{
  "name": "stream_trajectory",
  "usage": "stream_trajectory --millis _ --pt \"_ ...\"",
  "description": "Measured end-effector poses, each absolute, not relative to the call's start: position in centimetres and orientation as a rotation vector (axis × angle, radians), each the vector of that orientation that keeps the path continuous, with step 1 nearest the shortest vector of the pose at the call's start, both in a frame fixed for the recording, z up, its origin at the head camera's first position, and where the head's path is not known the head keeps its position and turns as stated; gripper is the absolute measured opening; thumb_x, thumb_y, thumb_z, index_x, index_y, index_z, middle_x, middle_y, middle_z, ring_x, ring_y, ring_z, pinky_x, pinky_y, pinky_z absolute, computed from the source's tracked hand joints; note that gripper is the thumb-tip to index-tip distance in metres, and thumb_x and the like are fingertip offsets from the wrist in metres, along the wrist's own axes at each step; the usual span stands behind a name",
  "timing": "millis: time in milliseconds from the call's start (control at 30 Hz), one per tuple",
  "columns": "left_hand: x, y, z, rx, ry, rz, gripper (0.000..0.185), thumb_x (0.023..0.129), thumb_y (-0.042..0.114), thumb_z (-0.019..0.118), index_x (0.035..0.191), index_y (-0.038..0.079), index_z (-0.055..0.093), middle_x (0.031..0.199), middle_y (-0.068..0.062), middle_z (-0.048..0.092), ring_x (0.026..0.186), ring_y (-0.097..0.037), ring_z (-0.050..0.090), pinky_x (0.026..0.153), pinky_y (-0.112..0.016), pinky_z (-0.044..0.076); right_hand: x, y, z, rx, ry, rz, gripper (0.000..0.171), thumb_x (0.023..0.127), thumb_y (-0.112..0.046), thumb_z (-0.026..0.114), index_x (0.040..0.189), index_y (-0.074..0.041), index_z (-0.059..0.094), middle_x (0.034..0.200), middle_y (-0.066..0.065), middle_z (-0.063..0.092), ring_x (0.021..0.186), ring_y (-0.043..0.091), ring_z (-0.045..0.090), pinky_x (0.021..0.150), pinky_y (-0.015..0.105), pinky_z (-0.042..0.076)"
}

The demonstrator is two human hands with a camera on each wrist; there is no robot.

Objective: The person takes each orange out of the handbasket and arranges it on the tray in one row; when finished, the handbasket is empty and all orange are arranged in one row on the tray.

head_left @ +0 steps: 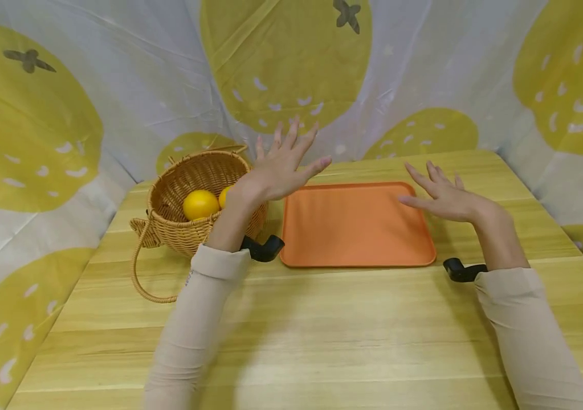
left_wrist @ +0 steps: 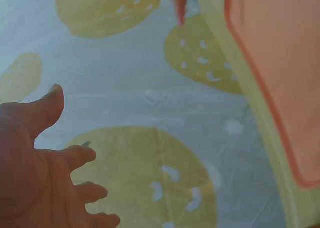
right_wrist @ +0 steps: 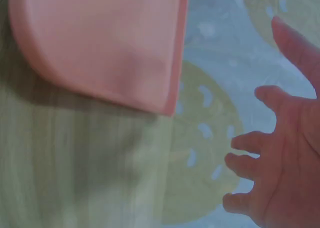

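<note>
While both palms hung spread and empty above the table [head_left: 291, 319], the left hand [head_left: 281, 165] hovered between the wicker basket [head_left: 194, 228] holding yellow fruit [head_left: 200, 204] and the orange tray [head_left: 355, 228], and the right hand [head_left: 442, 196] hovered over the tray's right edge, fingers relaxed.
</note>
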State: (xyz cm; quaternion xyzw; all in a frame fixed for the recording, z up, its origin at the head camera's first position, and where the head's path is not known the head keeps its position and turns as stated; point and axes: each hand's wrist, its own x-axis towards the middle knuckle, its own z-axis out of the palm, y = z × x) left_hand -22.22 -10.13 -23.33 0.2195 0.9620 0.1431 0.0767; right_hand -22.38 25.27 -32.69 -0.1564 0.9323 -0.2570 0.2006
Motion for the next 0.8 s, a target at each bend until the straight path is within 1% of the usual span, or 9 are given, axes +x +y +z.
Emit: stream_trajectory --millis 100,233,333,433,500,600,667,733,800 --pt "-22.7 -11.4 -21.5 0.689 2.848 0.476 0.076 0.106 0.067 0.026 0.165 0.035 -0.009 0.17 -0.004 -0.028 0.157 -0.033 -0.027 0.119 -0.069 -0.021 -22.6 26.0 -33.3 -0.417 2.568 -0.729 0.09 0.106 -0.06 0.043 0.166 -0.024 -0.014 0.164 0.027 -0.033 0.151 0.052 -0.03 0.112 0.075 -0.023" --pt "-23.7 -14.0 -19.8 0.676 2.797 0.53 0.075 0.106 0.066 0.025 0.165 0.036 -0.01 0.17 -0.004 -0.029 0.157 -0.035 -0.026 0.119 -0.068 -0.022 -22.7 26.6 -34.1 -0.397 2.513 -0.731 0.086 0.108 -0.056 0.042 0.168 -0.018 -0.006 0.165 0.034 -0.025 0.15 0.059 -0.023 0.112 0.079 -0.018" --pt "-24.7 -16.2 -19.2 0.646 2.768 0.543 0.071 0.106 0.065 0.024 0.165 0.039 -0.008 0.17 -0.005 -0.028 0.157 -0.038 -0.024 0.12 -0.07 -0.017 -22.8 26.7 -34.6 -0.383 2.457 -0.749 0.084 0.108 -0.054 0.045 0.168 -0.018 -0.001 0.165 0.034 -0.024 0.148 0.063 -0.022 0.109 0.083 -0.012" --pt "-25.7 -18.5 -19.1 0.602 2.714 0.614 0.07 0.107 0.064 0.028 0.165 0.041 -0.003 0.171 -0.004 -0.024 0.159 -0.034 -0.02 0.124 -0.069 -0.008 -22.9 26.8 -35.1 -0.375 2.402 -0.761 0.086 0.107 -0.053 0.047 0.168 -0.018 -0.002 0.164 0.033 -0.027 0.148 0.062 -0.023 0.107 0.085 -0.006" --pt "-26.2 -20.0 -19.3 0.567 2.66 0.705 0.069 0.107 0.063 0.032 0.165 0.044 0.001 0.173 0.0 -0.017 0.162 -0.033 -0.005 0.127 -0.066 0.0 -23.0 26.8 -35.3 -0.373 2.373 -0.759 0.087 0.107 -0.052 0.048 0.168 -0.016 -0.003 0.164 0.034 -0.028 0.148 0.062 -0.023 0.107 0.086 -0.003" --pt "-26.8 -22.3 -19.7 0.547 2.62 0.774 0.069 0.108 0.057 0.038 0.167 0.036 0.01 0.176 -0.001 0.001 0.162 -0.033 0.013 0.129 -0.061 0.01 -23.1 27.1 -35.7 -0.373 2.359 -0.719 0.088 0.107 -0.052 0.049 0.167 -0.013 -0.001 0.163 0.036 -0.026 0.147 0.064 -0.022 0.107 0.086 -0.003" --pt "-27.2 -23.6 -20.1 0.543 2.619 0.797 0.066 0.109 0.052 0.041 0.167 0.029 0.021 0.174 -0.006 0.017 0.159 -0.034 0.025 0.128 -0.058 0.016 -23.1 27.3 -35.9 -0.373 2.359 -0.695 0.088 0.106 -0.053 0.051 0.167 -0.013 0.002 0.163 0.037 -0.025 0.147 0.065 -0.021 0.107 0.086 -0.002" --pt "-27.6 -24.8 -20.4 0.55 2.638 0.789 0.061 0.109 0.047 0.044 0.163 0.02 0.033 0.168 -0.015 0.032 0.156 -0.036 0.028 0.126 -0.059 0.021 -23.1 27.4 -36.0 -0.384 2.368 -0.673 0.089 0.104 -0.052 0.055 0.167 -0.013 0.005 0.163 0.038 -0.023 0.147 0.065 -0.019 0.107 0.086 0.0" --pt "-27.9 -25.9 -20.8 0.54 2.652 0.805 0.056 0.109 0.043 0.048 0.158 0.017 0.043 0.16 -0.019 0.043 0.15 -0.037 0.037 0.122 -0.058 0.028 -23.0 27.5 -36.0 -0.406 2.383 -0.656 0.091 0.103 -0.049 0.06 0.167 -0.012 0.008 0.163 0.039 -0.021 0.147 0.066 -0.017 0.107 0.086 0.002"
